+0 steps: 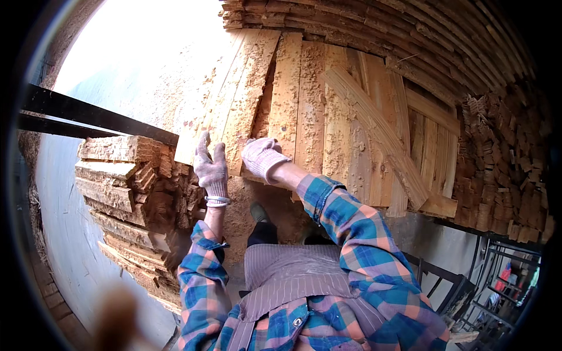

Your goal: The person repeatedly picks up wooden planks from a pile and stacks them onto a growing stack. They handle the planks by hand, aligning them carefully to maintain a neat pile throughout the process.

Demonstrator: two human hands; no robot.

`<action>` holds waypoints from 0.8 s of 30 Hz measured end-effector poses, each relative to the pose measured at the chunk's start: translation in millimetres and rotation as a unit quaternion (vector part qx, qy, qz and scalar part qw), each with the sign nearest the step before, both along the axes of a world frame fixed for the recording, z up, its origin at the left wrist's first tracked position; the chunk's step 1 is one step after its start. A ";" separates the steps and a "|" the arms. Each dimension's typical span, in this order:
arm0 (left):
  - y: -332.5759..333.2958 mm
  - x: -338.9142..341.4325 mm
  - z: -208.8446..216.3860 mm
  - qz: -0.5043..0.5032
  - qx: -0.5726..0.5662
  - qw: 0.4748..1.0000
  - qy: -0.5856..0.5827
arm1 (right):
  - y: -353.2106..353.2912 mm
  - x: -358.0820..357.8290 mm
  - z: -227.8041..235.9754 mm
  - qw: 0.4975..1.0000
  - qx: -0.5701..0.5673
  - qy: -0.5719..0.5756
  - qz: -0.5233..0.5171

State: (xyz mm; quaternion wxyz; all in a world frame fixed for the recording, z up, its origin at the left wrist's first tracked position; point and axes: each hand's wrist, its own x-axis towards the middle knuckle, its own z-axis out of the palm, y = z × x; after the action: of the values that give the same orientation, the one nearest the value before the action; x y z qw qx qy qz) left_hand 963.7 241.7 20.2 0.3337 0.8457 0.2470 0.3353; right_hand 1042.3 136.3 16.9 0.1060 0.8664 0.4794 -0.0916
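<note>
Rough wooden boards, coated with sawdust, lie side by side in front of me, their near ends toward my body. My left hand, in a pale, dirty work glove, is at the near left end of the boards with its fingers stretched out and apart. Just to its right, my right hand, in a similar glove, is closed at the near end of a board, beside a dark gap. Its fingertips are curled out of sight. A loose plank rests diagonally across the boards farther right.
At left stands a stack of rough boards, with a dark metal bar behind it. Long timber strips are piled at the back, and more stacked wood at right. A metal rack is at the lower right.
</note>
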 end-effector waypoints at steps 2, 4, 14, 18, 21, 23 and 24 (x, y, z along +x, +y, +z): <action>1.8 19.3 7.0 -0.088 0.010 0.995 0.043 | -23.5 16.5 5.2 0.999 0.043 0.026 0.009; 7.0 25.4 1.3 -0.216 0.035 0.972 0.083 | -61.5 44.2 15.7 0.974 0.173 0.133 -0.060; -30.8 85.9 -36.3 -0.168 0.285 0.902 0.277 | -290.4 104.9 54.7 0.887 -0.044 0.111 -0.446; 37.3 91.8 -31.4 -0.055 0.154 0.982 0.091 | -346.0 95.5 38.0 0.816 0.217 0.195 -0.498; 92.9 104.3 -0.6 0.107 0.086 0.920 0.366 | -430.8 83.9 17.7 0.713 0.401 0.246 -0.520; 175.0 85.3 -26.4 0.141 0.163 0.903 0.372 | -435.6 100.9 -15.4 0.611 0.498 0.323 -0.524; 212.1 75.5 -44.8 0.076 0.106 0.897 0.423 | -430.4 111.2 -35.0 0.555 0.534 0.365 -0.523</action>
State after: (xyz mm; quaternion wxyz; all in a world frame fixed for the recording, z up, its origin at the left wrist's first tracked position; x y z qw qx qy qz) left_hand 1039.2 453.8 -24.6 0.0794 0.9168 0.3913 -0.0051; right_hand 1153.5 -294.0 -18.1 -0.6269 0.7546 -0.0997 -0.1662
